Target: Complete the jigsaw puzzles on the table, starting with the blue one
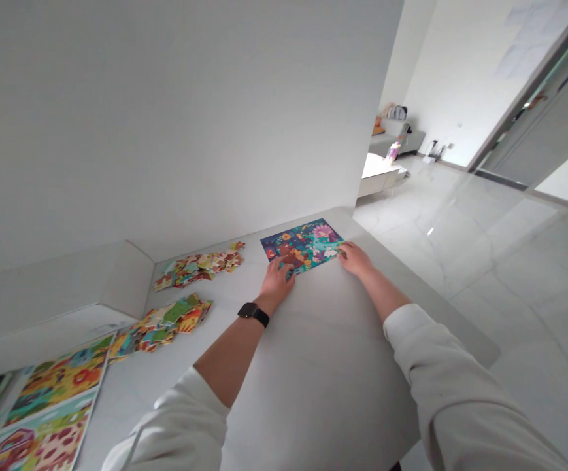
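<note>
A small, mostly blue and teal jigsaw puzzle (308, 241) lies assembled on the white table (323, 353), near its far edge. My left hand (278, 277), with a black watch on its wrist, rests on the puzzle's near left corner, fingers pressed flat on the pieces. My right hand (355, 256) touches the puzzle's near right corner with fingers curled down on its edge. Whether either hand pinches a piece is too small to tell.
Two heaps of loose colourful puzzle pieces lie to the left: one (200, 267) by the wall, one (163, 324) nearer. A printed picture sheet (43, 405) sits at the lower left. The table edge drops to a glossy tiled floor (484, 248) on the right.
</note>
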Available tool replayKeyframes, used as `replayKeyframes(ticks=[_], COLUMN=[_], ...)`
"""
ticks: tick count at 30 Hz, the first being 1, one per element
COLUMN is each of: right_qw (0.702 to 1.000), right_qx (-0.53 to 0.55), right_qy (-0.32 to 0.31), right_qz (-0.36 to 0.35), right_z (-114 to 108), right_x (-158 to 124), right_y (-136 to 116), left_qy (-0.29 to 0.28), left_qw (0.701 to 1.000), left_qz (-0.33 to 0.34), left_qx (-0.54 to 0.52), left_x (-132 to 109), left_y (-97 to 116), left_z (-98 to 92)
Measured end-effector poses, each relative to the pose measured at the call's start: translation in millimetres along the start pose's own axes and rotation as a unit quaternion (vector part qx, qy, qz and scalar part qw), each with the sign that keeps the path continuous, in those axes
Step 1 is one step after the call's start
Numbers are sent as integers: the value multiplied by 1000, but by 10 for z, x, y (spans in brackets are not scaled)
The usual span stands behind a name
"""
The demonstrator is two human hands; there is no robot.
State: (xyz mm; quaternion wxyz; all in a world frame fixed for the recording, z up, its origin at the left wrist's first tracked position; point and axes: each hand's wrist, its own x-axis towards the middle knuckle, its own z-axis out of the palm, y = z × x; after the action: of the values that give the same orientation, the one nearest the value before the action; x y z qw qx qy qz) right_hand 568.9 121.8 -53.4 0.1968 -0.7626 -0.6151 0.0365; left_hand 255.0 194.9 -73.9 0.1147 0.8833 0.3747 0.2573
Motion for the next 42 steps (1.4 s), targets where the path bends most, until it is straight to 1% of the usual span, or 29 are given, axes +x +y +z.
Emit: replayKeyframes(ticks=[3, 5, 8, 10, 13, 16, 20, 22, 23, 25, 26, 27, 29, 31, 34, 37, 39, 40, 42], right_qw=[1000, 1000, 1000, 999, 999, 999, 999, 999, 997, 991, 987, 985, 979, 967, 935, 908, 897, 895, 895], right_qx=[-3, -11, -28, -37, -32, -30, -21, -18, -16, 3, 18, 37, 80, 120, 155, 140, 107, 87, 46], right_qy=[-2, -7, -8, -4, 4, 16, 27, 48, 77, 131, 147, 149, 119, 58, -33, -97, -123, -130, -140], right_qz=[-10, -16, -5, 4, -5, -1, -4, -8, -17, -40, -59, -85, -145, -219, -317, -383, -411, -418, -422], right_z=[-5, -5, 6, 20, 45, 70, 102, 130, 149, 204, 241, 284, 391, 524, 756, 975, 1090, 1137, 1209], right_x=[2, 2, 7, 17, 41, 69, 86, 65, 44, -19, -59, -103, -194, -281, -379, -424, -430, -429, -421], right_y=[-5, -11, -20, -19, 7, 77, 135, 44, -54, -367, -578, -818, -1357, -1923, -2730, -3423, -3796, -3952, -4197], left_qy=[-22, -39, -41, -29, -11, 5, 31, 54, 67, 94, 104, 111, 114, 101, 65, 20, -21, -30, -46], left_qw=[1000, 999, 998, 998, 999, 998, 994, 989, 985, 975, 970, 965, 959, 961, 968, 971, 969, 966, 958], left_qz=[13, 26, 49, 54, 47, 30, -46, -90, -110, -155, -176, -195, -220, -225, -216, -217, -219, -226, -235], left_qx=[-4, -10, -9, 0, 21, 55, 92, 106, 112, 126, 133, 138, 138, 126, 108, 99, 108, 123, 158], left_x=[-51, -111, -249, -384, -668, -1047, -1633, -1926, -2064, -2315, -2424, -2522, -2675, -2770, -2802, -2732, -2659, -2624, -2564], left_y=[6, 4, -26, -78, -223, -444, -781, -941, -1017, -1162, -1231, -1297, -1414, -1506, -1589, -1623, -1639, -1648, -1671], left_z=[-47, -112, -281, -453, -812, -1268, -1900, -2173, -2293, -2494, -2576, -2644, -2737, -2771, -2728, -2636, -2587, -2572, -2560])
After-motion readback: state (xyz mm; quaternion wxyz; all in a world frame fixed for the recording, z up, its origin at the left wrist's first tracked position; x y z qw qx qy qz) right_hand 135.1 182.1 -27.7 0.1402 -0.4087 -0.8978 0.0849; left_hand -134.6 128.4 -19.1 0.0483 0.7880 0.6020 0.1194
